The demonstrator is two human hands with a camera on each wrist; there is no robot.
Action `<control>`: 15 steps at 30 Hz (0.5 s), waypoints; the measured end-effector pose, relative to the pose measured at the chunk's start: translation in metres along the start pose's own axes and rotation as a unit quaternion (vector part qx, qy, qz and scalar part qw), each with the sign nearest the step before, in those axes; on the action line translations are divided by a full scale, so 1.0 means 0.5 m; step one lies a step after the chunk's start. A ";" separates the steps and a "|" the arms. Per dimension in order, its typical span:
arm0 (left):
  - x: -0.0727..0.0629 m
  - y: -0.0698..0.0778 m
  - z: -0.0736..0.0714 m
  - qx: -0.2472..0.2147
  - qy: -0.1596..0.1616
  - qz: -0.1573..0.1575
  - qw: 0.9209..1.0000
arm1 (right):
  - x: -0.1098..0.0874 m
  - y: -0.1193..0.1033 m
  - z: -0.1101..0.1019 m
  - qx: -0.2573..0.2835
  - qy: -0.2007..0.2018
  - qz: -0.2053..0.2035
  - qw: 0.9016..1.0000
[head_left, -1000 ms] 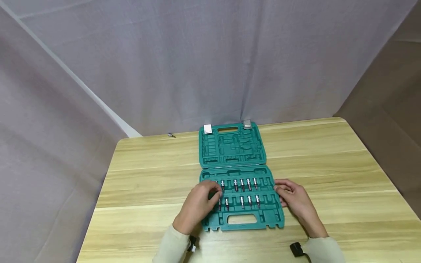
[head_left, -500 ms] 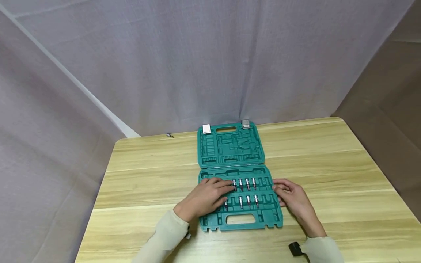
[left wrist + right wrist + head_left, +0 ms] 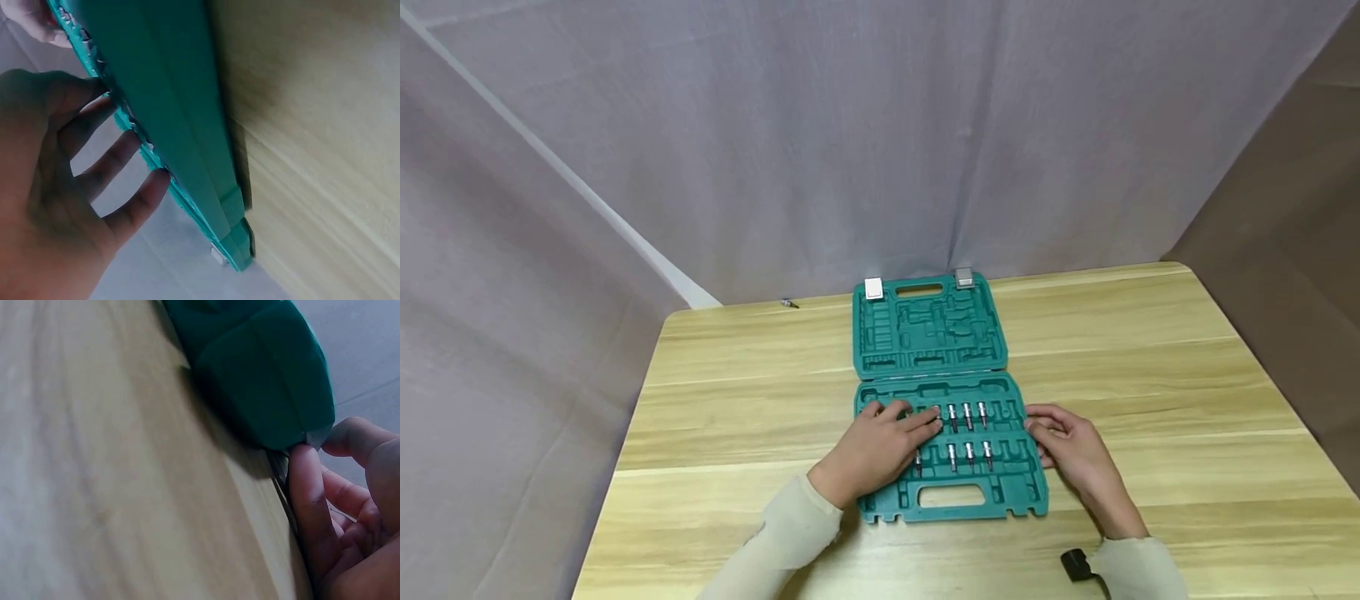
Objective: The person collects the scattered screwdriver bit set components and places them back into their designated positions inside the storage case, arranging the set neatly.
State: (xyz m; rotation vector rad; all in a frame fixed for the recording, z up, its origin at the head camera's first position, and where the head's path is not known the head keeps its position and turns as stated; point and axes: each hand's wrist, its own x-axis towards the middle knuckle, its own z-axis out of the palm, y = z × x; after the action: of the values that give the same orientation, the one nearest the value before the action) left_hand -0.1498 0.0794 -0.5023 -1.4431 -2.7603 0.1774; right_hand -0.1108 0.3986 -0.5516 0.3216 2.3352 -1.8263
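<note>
A green plastic tool case (image 3: 887,500) lies unfolded flat on the table, and two rows of silver bit sockets (image 3: 967,417) sit in its near half. My left hand (image 3: 874,450) rests over the left part of that half, fingers extended and spread, fingertips touching the bit sockets. In the left wrist view, the fingers (image 3: 134,203) reach over the case's edge; the contact points are partly hidden. My right hand (image 3: 1071,450) holds the case's right edge between thumb and fingers. In the right wrist view, one finger (image 3: 307,481) presses against the case's side (image 3: 269,387).
One loose bit socket (image 3: 789,303) lies near the table's back left edge. Two metal latches (image 3: 873,288) stand at the far edge of the case lid. Grey cloth (image 3: 820,167) hangs behind the wooden table (image 3: 722,433). A black wrist device (image 3: 1077,565) is beside the right sleeve.
My left hand has gone from a pinch-like pose at the case's left side to spread fingers over the sockets, slightly farther right. The right hand has stayed at the case's edge.
</note>
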 end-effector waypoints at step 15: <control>-0.012 -0.065 0.001 -0.258 0.095 -0.072 0.959 | 0.002 0.002 -0.002 -0.001 -0.004 0.004 1.000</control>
State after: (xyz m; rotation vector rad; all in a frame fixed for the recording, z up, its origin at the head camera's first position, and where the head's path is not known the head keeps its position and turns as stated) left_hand -0.1729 0.0562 -0.4988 -1.2351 -2.8507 -0.6937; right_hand -0.1114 0.3997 -0.5528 0.3219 2.3269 -1.8173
